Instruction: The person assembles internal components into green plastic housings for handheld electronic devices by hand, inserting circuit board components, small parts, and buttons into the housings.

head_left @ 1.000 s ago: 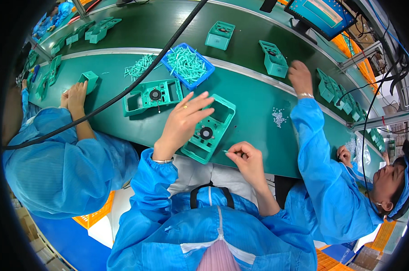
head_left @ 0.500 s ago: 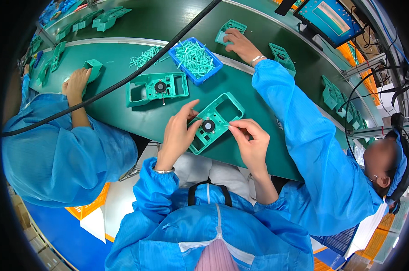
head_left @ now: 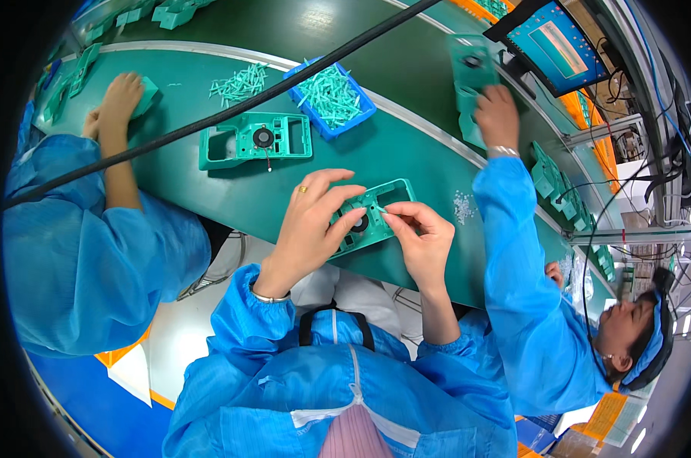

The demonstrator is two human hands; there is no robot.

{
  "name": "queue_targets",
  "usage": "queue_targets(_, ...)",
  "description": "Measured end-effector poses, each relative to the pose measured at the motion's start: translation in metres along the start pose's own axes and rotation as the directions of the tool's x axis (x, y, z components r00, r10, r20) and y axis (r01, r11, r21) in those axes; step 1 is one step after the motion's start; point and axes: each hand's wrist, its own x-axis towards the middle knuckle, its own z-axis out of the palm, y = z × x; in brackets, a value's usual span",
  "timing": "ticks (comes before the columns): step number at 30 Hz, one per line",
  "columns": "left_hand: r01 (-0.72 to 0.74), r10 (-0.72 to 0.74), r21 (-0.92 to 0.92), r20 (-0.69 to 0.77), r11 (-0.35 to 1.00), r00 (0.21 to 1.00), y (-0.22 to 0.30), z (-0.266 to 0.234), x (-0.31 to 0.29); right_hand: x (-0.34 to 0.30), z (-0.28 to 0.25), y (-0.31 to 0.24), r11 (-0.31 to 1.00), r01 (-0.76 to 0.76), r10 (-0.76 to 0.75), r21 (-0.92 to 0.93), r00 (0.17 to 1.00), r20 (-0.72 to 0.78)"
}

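1. Right hand (head_left: 423, 238): thumb and forefinger closed narrow, pinching a small pale-green plastic piece (head_left: 381, 210) above the housing.
2. Left hand (head_left: 307, 217): fingers spread wide, thumb apart, over the housing's left side; cannot tell if the tips touch it.
3. Green open-framed plastic housing (head_left: 397, 188), black round part at its middle: slanted on the green bench (head_left: 179, 177) between and beneath both hands.
4. Small clear bits (head_left: 464, 206): scattered right of the right hand.
5. Second green plastic housing (head_left: 245, 140), also with a black disc: lying left of the first, well apart.
6. Blue plastic tray (head_left: 358, 120): beyond, heaped with thin green plastic strips (head_left: 330, 95). Loose strip pile (head_left: 238, 84) to its left.
7. Right-hand co-worker's hand (head_left: 498, 114): at another green housing (head_left: 468, 69), blurred.
8. Lit monitor (head_left: 565, 47): farther back, upper right.
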Motion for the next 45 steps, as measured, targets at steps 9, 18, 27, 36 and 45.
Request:
queue_targets(9,0.024,-0.021,-0.047,0.053,0.999,0.998,0.003,0.008,-0.005,-0.004,0.006,-0.007,0.978,0.191,-0.189,-0.085,0.981,0.037)
queue_targets(18,0.174,-0.162,-0.165,0.083,0.971,0.983,0.002,0.012,-0.020,0.003,0.004,0.002,0.686,0.582,-0.551,-0.437,0.808,0.211)
queue_targets(27,0.099,-0.094,0.061,-0.081,0.993,0.992,-0.015,0.018,-0.016,0.033,0.006,0.008,0.556,0.593,-0.467,-0.583,0.803,0.370)
queue_targets(36,0.119,-0.119,0.001,0.001,0.993,0.993,-0.036,0.028,0.003,0.034,0.001,0.013,0.537,0.549,-0.465,-0.641,0.826,0.318)
queue_targets(45,0.044,-0.038,-0.052,0.098,0.998,0.994,-0.037,0.029,0.017,0.042,0.000,0.013,0.391,0.603,-0.514,-0.695,0.770,0.379)
